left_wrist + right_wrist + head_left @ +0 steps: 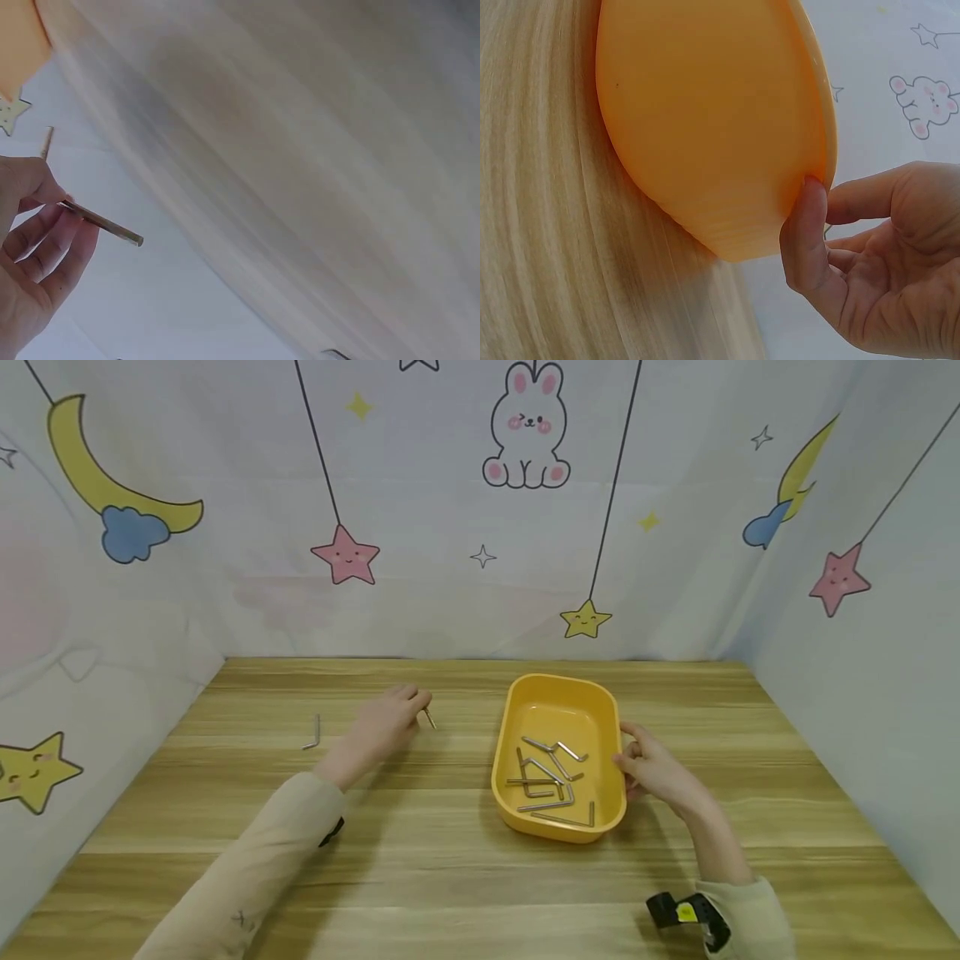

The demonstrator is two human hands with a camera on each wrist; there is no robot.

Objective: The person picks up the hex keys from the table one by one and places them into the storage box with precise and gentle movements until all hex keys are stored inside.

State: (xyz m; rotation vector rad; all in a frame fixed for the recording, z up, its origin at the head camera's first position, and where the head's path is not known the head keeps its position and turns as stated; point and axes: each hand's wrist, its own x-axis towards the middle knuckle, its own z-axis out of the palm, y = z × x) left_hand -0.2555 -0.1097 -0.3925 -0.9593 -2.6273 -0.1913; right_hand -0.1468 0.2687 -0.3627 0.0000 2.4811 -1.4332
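My left hand point(382, 720) pinches a hex key point(105, 223) between thumb and fingers, above the table left of a yellow plastic bin point(566, 720). In the left wrist view, the key's long arm points away from the fingertips and its short arm shows beyond the thumb. My right hand point(660, 772) holds the bin by its right side, thumb and fingers at the rim, as the right wrist view shows too. Several L-shaped hex keys point(560, 819) lie crossed over each other in the bin's nearer part. Another hex key point(317, 731) lies on the table left of my left hand.
The wood-grain table point(420, 877) runs back to a white curtain point(427, 510) printed with stars, moons and a rabbit. The curtain closes in the left and right sides as well. Black straps sit at both wrists.
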